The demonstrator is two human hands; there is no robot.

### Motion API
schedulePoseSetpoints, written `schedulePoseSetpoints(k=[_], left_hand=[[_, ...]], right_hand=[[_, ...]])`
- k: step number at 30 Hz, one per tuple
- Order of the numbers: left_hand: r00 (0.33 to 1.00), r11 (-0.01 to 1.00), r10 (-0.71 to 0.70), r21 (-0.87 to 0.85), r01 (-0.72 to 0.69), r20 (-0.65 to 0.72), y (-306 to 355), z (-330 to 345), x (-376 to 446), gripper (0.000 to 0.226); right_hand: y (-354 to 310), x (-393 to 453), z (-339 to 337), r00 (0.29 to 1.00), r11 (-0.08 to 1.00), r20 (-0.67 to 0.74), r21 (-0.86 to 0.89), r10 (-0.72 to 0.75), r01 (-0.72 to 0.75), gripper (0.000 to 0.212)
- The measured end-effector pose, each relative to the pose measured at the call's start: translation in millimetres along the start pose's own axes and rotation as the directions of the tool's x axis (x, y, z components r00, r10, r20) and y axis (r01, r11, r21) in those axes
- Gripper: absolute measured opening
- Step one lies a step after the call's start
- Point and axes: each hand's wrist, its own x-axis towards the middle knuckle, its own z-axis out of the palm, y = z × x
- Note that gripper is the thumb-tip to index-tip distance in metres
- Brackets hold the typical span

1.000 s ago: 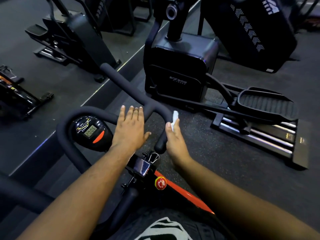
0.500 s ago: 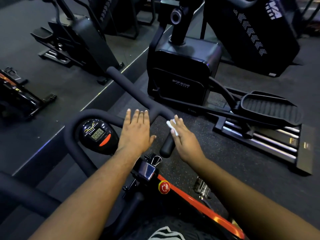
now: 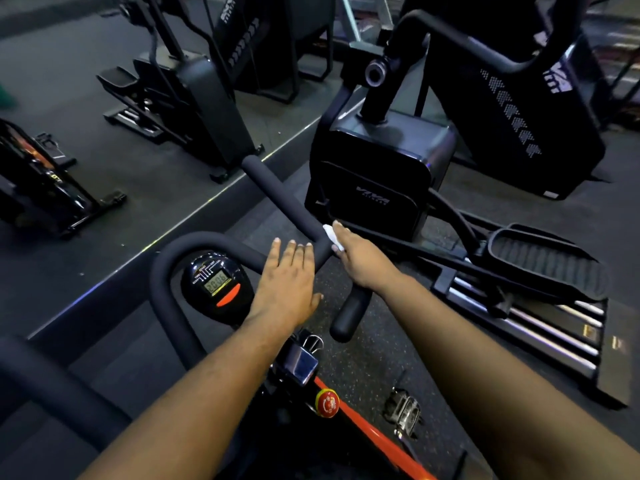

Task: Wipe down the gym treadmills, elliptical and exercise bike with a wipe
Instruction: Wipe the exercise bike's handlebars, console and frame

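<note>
I look down on an exercise bike with black padded handlebars (image 3: 277, 195), a small black console (image 3: 216, 280) with a grey display and an orange-red frame (image 3: 377, 441). My left hand (image 3: 289, 282) lies flat, fingers apart, on the handlebar's middle junction. My right hand (image 3: 360, 258) presses a white wipe (image 3: 332, 237) against the right side of the forward-pointing bar, just past the junction. Most of the wipe is hidden under the fingers. A black elliptical (image 3: 377, 171) stands straight ahead, its pedal (image 3: 550, 263) to the right.
A mirror wall on the left reflects more machines (image 3: 194, 98); its bottom edge runs diagonally across the floor. A large black machine housing (image 3: 512, 112) stands at the back right. A red knob (image 3: 327, 403) and a pedal (image 3: 403, 414) sit low on the bike. Dark rubber floor lies between the machines.
My right hand with the wipe has slid forward along the bar, from its short lower right end up past the junction. My left hand stays flat on the junction.
</note>
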Motion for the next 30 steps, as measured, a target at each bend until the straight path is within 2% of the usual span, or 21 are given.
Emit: schedulePoseSetpoints(k=[2, 4, 7, 11, 15, 17, 21, 23, 30], left_hand=[[1.0, 1.0, -0.008, -0.015, 0.007, -0.01, -1, 0, 0, 0.096], [1.0, 1.0, -0.002, -0.015, 0.002, -0.003, 1, -2, 0, 0.095], [1.0, 1.0, -0.014, -0.025, 0.013, -0.018, 1, -1, 0, 0.096], [0.999, 0.999, -0.015, -0.029, 0.014, -0.032, 1, 0, 0, 0.096], [0.999, 0.999, -0.015, -0.041, 0.013, -0.029, 0, -1, 0, 0.094], [0.999, 0.998, -0.022, -0.054, 0.02, -0.039, 1, -1, -1, 0.093], [0.998, 0.997, -0.026, -0.073, 0.023, -0.051, 2, 2, -2, 0.092], [0.998, 0.996, -0.035, -0.086, 0.03, -0.058, 2, 3, -2, 0.093], [0.994, 0.995, -0.05, -0.086, 0.042, -0.095, 3, 7, -1, 0.095]], right_hand=[[6, -16, -9, 0.999, 0.999, -0.002, -0.042, -0.034, 0.034, 0.059], [13, -33, -22, 0.996, 0.985, 0.056, -0.158, -0.063, 0.071, 0.061], [18, -27, -44, 0.985, 0.962, 0.143, -0.241, -0.091, 0.124, 0.051], [-5, 21, -58, 0.98, 0.969, -0.016, -0.153, -0.197, 0.192, 0.052], [-54, 78, -51, 0.934, 0.945, -0.15, -0.098, -0.324, 0.312, 0.056], [-71, 103, -44, 0.912, 0.917, -0.112, -0.115, -0.394, 0.382, 0.058], [-80, 127, -21, 0.867, 0.832, 0.079, -0.249, -0.493, 0.496, 0.07], [-73, 127, -15, 0.853, 0.81, 0.106, -0.274, -0.511, 0.519, 0.073], [-23, 93, -29, 0.787, 0.732, 0.284, -0.293, -0.548, 0.615, 0.061]])
